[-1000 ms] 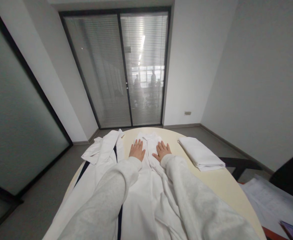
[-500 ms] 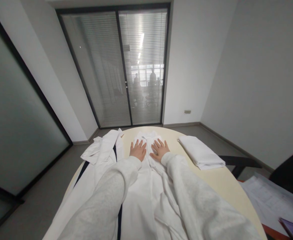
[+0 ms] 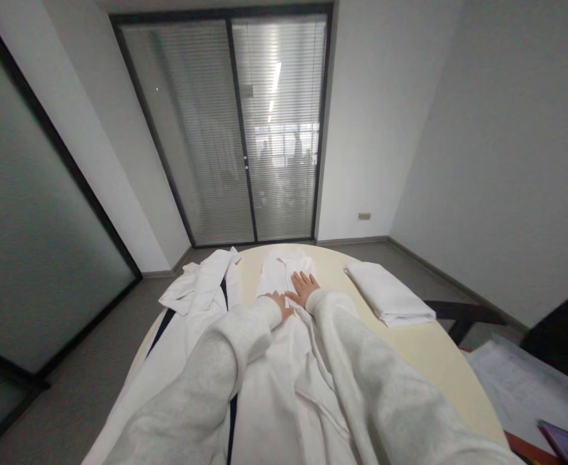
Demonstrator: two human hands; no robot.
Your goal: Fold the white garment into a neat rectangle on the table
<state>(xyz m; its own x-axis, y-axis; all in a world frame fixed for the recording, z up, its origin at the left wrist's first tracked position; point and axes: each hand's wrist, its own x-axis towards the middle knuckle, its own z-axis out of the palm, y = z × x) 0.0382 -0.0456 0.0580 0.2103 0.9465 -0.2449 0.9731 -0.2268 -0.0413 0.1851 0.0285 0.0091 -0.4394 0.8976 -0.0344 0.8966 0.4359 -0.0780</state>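
Note:
A long white garment (image 3: 269,381), with a front opening running down its middle, lies spread on the round table (image 3: 458,368). My right hand (image 3: 303,289) rests flat on its upper part, fingers apart and pointing away from me. Just left of it and nearer to me, my left hand (image 3: 281,305) lies on the same cloth, turned inward. Its fingers show only partly but look stretched along the fabric. The two hands are close together. Creases and loose folds gather in the cloth below my right wrist.
On the left side lies another white garment (image 3: 187,336) with dark navy parts. A folded white cloth (image 3: 390,294) sits at the right edge. Beyond that are papers (image 3: 530,381), a dark phone-like object (image 3: 567,442) and a black chair (image 3: 562,336).
My left hand has come toward me and to the right, turning inward. My right hand has shifted slightly and stays flat on the garment.

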